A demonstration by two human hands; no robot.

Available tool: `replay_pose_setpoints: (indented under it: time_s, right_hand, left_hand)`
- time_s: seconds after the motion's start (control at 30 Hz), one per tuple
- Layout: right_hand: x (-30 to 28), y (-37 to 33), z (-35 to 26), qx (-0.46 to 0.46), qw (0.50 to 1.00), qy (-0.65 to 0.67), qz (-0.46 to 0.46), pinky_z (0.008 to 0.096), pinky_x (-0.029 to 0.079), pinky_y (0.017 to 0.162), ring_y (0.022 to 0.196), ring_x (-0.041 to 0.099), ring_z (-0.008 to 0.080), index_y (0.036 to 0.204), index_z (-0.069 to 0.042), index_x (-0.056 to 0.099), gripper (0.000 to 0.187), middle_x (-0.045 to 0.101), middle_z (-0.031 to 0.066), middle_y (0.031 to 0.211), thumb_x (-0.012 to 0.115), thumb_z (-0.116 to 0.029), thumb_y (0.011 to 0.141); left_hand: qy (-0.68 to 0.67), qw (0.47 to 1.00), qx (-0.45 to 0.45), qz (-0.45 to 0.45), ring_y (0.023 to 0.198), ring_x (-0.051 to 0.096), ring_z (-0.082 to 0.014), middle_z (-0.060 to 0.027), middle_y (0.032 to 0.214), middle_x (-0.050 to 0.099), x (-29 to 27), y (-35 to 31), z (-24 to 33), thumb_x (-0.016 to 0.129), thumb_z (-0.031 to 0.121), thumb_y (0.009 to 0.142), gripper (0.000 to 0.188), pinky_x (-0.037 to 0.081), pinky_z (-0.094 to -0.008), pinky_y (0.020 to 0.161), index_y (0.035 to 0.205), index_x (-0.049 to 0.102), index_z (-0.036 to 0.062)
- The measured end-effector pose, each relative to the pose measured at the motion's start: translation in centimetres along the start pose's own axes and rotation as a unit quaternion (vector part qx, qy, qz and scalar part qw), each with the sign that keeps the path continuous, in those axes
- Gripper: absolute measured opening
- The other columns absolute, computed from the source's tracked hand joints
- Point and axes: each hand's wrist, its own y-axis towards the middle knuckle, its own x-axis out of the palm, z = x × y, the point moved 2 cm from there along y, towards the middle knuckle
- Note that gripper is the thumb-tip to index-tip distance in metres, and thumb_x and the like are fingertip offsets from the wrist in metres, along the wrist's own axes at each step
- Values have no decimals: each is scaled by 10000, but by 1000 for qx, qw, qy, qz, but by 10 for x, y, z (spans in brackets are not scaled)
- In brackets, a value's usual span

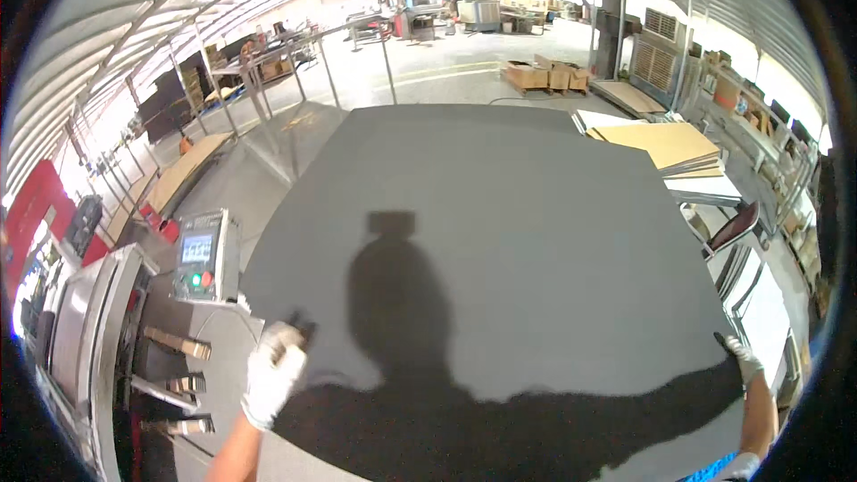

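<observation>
A large, flat dark grey sheet (553,250) spreads out in front of me, with the shadow of my head and arms falling across it. My left hand (275,370), in a white glove, is closed at the sheet's near left edge, fingers curled over it. At the near right edge my gloved right hand (745,359) grips the rim; its fingertips lie on top and the rest is partly hidden. What supports the sheet from below is hidden.
Left of the sheet stands a control box (207,254) with a screen and buttons, beside a metal machine (85,339). Yellowish boards (665,143) are stacked at the far right, with a chair (734,228) nearer. Cardboard boxes (544,77) and metal railings (326,71) stand beyond.
</observation>
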Motion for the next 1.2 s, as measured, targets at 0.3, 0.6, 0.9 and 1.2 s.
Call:
replay_pose_setpoints:
  time_s: [0.3,0.6,0.9,1.2]
  right_hand:
    - [59,-102,-129,73,988,45,-125,386,530,855,905,652,240,1165,48,663,595,698,115,1047,798,-394,790]
    - [118,-458,-271,-237,918,-285,139,275,537,791,898,630,118,1115,41,643,431,679,42,969,748,-297,870]
    - [176,-792,-204,-212,842,-127,479,371,372,1105,1255,497,258,1364,47,518,523,560,185,1338,667,-149,902]
    - [10,-1117,40,-287,630,82,717,470,394,1092,1296,490,278,1398,-44,500,514,518,119,1418,620,-261,948]
  left_hand:
    - [73,959,-252,-104,1257,518,-256,-111,1344,605,-59,57,-269,576,636,908,770,358,-366,1088,1358,559,11]
    - [-130,943,-239,-193,1268,442,-212,-95,1361,492,-174,98,-135,756,464,846,780,325,-337,1101,1353,477,-59]
    - [-325,926,-129,-143,1387,380,-267,-112,1515,414,-183,63,-167,714,462,877,785,276,-435,1172,1446,423,6]
    - [-663,683,-47,-304,1388,383,-284,-117,1526,406,107,92,-66,710,443,882,765,280,-462,1172,1452,421,24]
